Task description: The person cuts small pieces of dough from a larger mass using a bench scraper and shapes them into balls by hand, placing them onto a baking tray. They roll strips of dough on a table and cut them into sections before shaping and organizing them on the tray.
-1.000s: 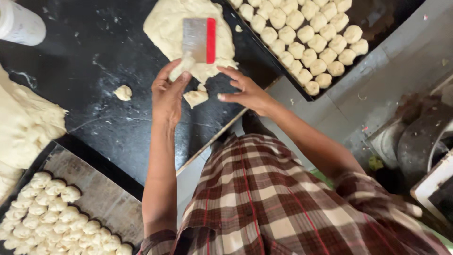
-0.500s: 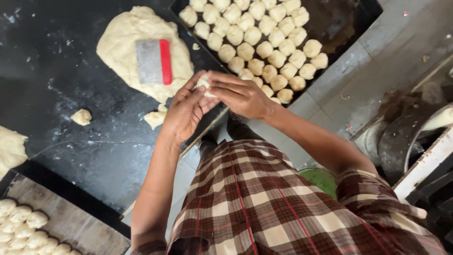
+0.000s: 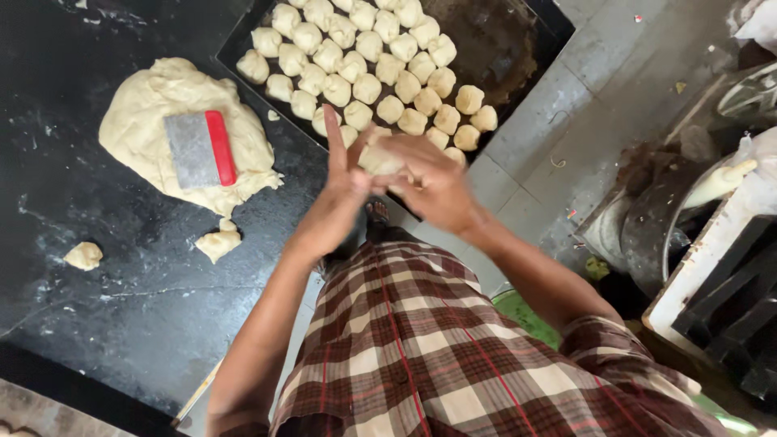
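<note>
Small dough piece point(image 3: 379, 159) pressed between both palms: left hand point(image 3: 344, 190) with fingers upright against it, right hand point(image 3: 433, 184) cupped over its other side, so the grip is closed on the dough, held in the air above the worktop point(image 3: 121, 299) edge. Just beyond the grip: dark baking tray point(image 3: 502, 40), its near part filled with rows of dough balls point(image 3: 364, 61), far corner bare and greasy. Left of the grip: large dough mass point(image 3: 146, 121) on the worktop, red-handled scraper point(image 3: 201, 149) lying on it. Two dough scraps point(image 3: 217, 243) lie nearer the person, well apart from the hands.
</note>
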